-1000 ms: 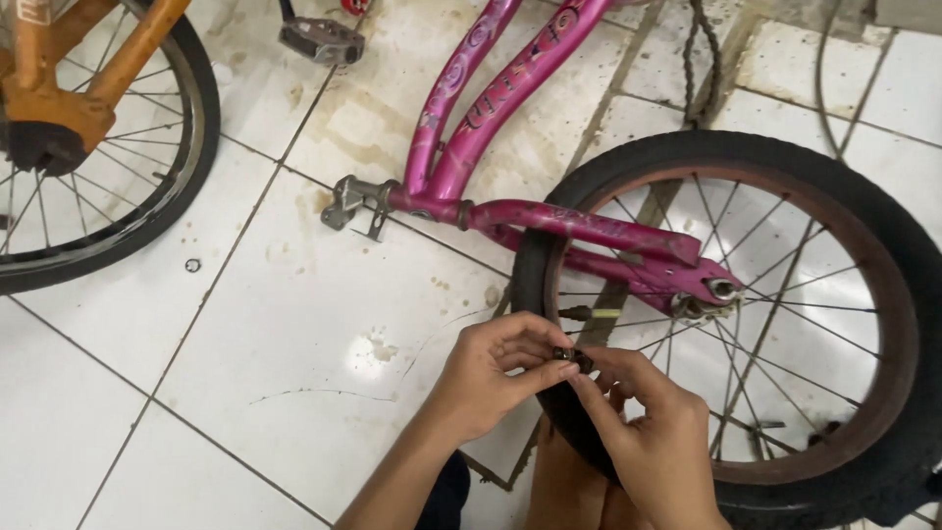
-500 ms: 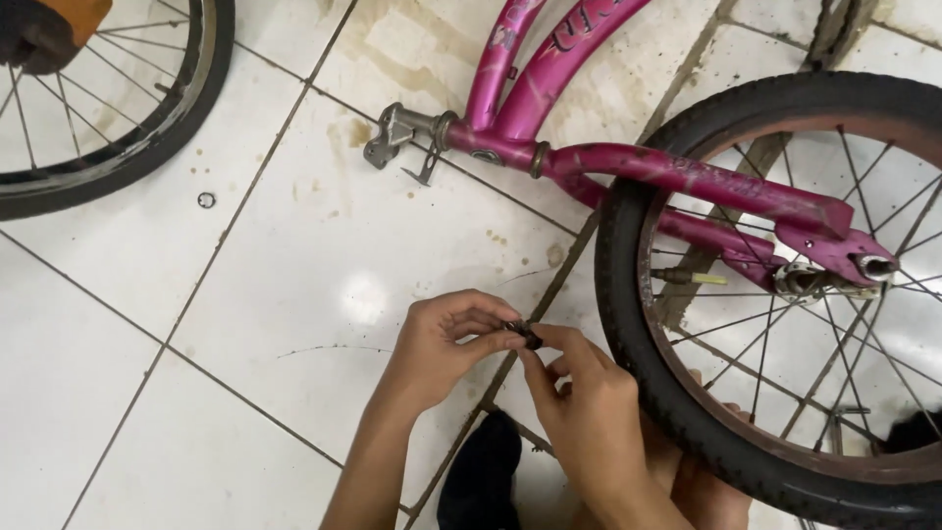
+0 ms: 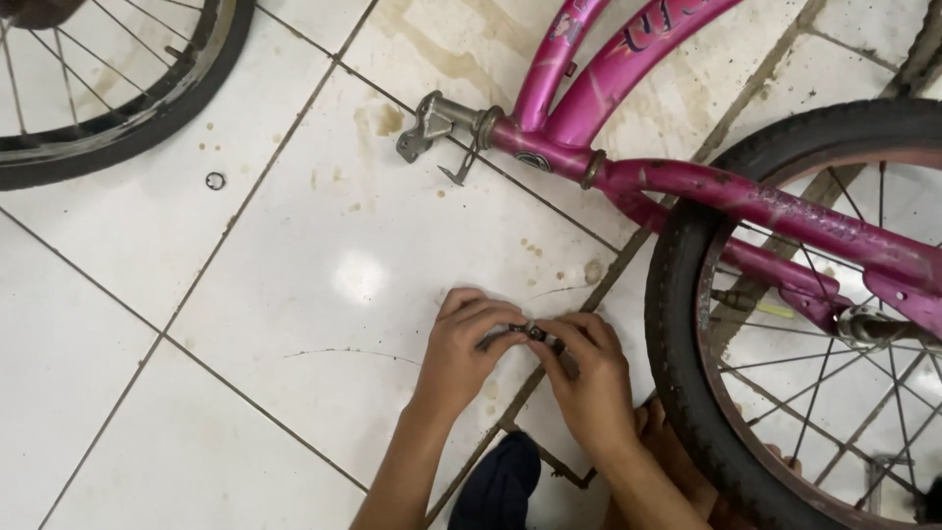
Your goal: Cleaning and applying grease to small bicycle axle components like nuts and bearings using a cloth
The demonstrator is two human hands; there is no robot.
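My left hand (image 3: 469, 345) and my right hand (image 3: 587, 378) meet low over the white tiled floor, fingertips pinched together on a small dark metal part (image 3: 537, 334). The part is mostly hidden by my fingers, so its shape is unclear. To the right stands the black rear wheel (image 3: 687, 393) of a pink bicycle frame (image 3: 746, 201), lying close beside my right hand. The frame's grey metal bracket end (image 3: 432, 123) points left, above my hands.
Another bicycle's black wheel (image 3: 147, 118) fills the top left corner. A small metal ring (image 3: 215, 181) lies on the tile below it. A dark cloth or shoe (image 3: 500, 486) and my foot (image 3: 677, 461) sit at the bottom edge. Stains mark the tiles near the frame.
The view has drifted left and closer to the floor; my hands have moved away from the pink bicycle's tyre and now work the small part over the open tile.
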